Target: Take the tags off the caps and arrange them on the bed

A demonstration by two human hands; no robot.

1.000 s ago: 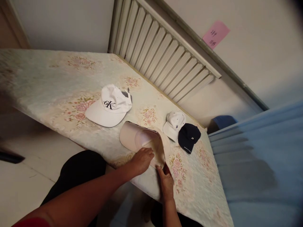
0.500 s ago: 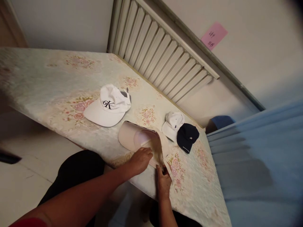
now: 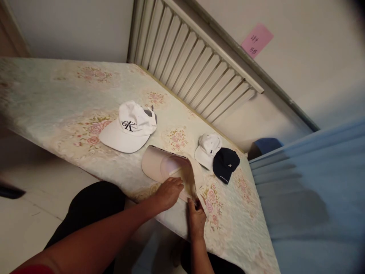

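A pale beige cap (image 3: 154, 163) lies on its side at the near edge of the table, its brim to the left and its hollow inside facing me. My left hand (image 3: 169, 193) is closed on the cap's near rim, with the fingertips reaching inside. At the back end of the same cap, my right hand (image 3: 197, 219) pinches the edge; exactly what sits between thumb and fingers is hidden. Beyond the brim stands a white cap (image 3: 128, 131) with black "CK" letters. Farther right, a smaller white cap (image 3: 209, 146) touches a black cap (image 3: 226, 163).
A flowered cloth covers the table (image 3: 119, 80). Along its far side runs a ribbed radiator (image 3: 188, 61) below a pink note (image 3: 257, 40) on the wall. At the right hangs a blue curtain (image 3: 310, 190), with a dark blue object (image 3: 268, 145) behind its top edge.
The view has shifted very slightly. Both hands keep the same hold on the beige cap, and the other caps have not moved.
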